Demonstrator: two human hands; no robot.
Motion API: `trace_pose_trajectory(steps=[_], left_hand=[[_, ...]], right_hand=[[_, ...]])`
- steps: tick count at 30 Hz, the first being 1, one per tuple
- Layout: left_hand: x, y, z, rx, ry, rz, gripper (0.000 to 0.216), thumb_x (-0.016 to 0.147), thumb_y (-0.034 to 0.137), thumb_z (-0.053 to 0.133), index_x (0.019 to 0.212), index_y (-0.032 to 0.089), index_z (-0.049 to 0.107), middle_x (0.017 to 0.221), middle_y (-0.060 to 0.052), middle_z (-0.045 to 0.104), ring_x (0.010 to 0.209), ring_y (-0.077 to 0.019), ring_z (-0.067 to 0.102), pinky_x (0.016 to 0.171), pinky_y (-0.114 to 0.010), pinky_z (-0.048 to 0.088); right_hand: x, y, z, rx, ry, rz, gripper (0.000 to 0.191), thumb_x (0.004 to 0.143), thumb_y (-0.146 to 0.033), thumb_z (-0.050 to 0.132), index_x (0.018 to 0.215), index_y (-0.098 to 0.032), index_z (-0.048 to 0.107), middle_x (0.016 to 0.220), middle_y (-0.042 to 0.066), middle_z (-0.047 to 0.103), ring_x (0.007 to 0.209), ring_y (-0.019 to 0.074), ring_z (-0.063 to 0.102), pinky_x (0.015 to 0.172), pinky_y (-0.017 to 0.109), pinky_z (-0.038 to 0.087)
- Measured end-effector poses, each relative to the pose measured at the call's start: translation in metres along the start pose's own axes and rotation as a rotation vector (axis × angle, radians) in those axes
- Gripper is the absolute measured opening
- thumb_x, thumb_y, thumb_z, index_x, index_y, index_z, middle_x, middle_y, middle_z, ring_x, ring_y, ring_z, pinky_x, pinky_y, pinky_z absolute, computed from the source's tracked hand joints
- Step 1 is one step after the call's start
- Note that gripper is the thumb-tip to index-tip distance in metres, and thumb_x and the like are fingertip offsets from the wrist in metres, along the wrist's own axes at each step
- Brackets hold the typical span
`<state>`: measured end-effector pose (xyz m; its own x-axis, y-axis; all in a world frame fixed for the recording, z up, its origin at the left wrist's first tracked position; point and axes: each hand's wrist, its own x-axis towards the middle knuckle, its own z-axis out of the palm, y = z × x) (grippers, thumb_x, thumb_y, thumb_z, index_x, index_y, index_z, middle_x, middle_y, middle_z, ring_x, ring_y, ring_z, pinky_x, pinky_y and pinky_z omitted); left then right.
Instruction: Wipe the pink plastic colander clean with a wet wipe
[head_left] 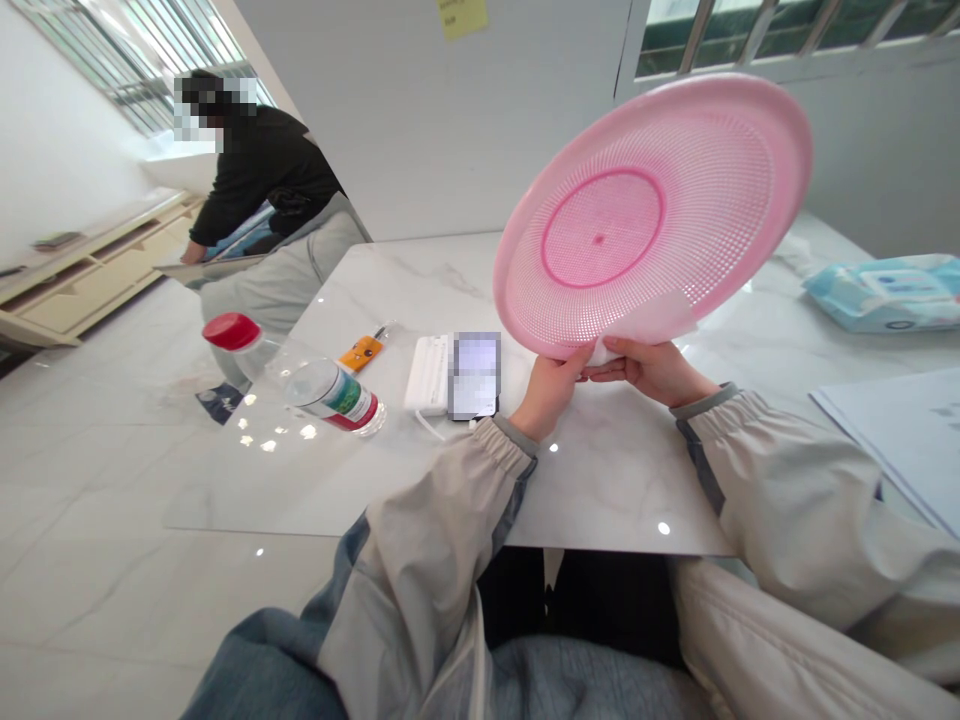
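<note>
A round pink plastic basket [720, 200] with a mesh bottom and wide rim is held up, tilted, above the white marble-patterned table [600, 490]. My left hand [553, 388] is closed on its lower rim. Close beside it, my right hand [651, 370] pinches a thin white wipe [652, 322] that lies against the basket's lower rim and mesh. The fingertips of both hands nearly meet at the rim. Part of the wipe and the fingers behind the rim are hidden.
Left of my hands lie a phone [475, 378], a white power bank [427, 375] and an orange keychain [360, 353]. A red-capped bottle [330, 393] stands near the table's left edge. Rightward are a blue wipes pack [889, 292] and papers [907, 430]. Another person [262, 170] bends over beyond.
</note>
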<state>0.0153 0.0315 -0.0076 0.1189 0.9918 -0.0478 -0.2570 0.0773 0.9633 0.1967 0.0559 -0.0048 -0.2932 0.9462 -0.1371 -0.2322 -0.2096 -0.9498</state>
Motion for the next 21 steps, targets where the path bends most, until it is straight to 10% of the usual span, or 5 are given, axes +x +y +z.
trace_pose_trajectory(steps=[14, 21], left_hand=[[0.008, 0.012, -0.007, -0.026, 0.292, 0.175, 0.039, 0.106, 0.047, 0.071, 0.134, 0.021, 0.071, 0.138, -0.013, 0.076, 0.128, -0.0266, 0.071, 0.094, -0.034, 0.058], [0.002, 0.014, -0.006, -0.061, 0.193, 0.088, 0.038, 0.107, 0.037, 0.067, 0.142, 0.020, 0.071, 0.138, -0.013, 0.079, 0.122, -0.0255, 0.074, 0.091, -0.034, 0.062]], right_hand=[[0.003, -0.004, 0.000, 0.023, 0.131, -0.092, 0.028, 0.082, -0.039, 0.096, 0.095, -0.020, 0.080, 0.100, 0.009, 0.084, 0.094, 0.0315, 0.086, 0.105, 0.053, 0.070], [0.003, -0.004, -0.002, 0.013, 0.085, -0.072, 0.031, 0.081, -0.046, 0.096, 0.095, -0.023, 0.081, 0.105, 0.008, 0.086, 0.096, 0.0310, 0.085, 0.105, 0.054, 0.069]])
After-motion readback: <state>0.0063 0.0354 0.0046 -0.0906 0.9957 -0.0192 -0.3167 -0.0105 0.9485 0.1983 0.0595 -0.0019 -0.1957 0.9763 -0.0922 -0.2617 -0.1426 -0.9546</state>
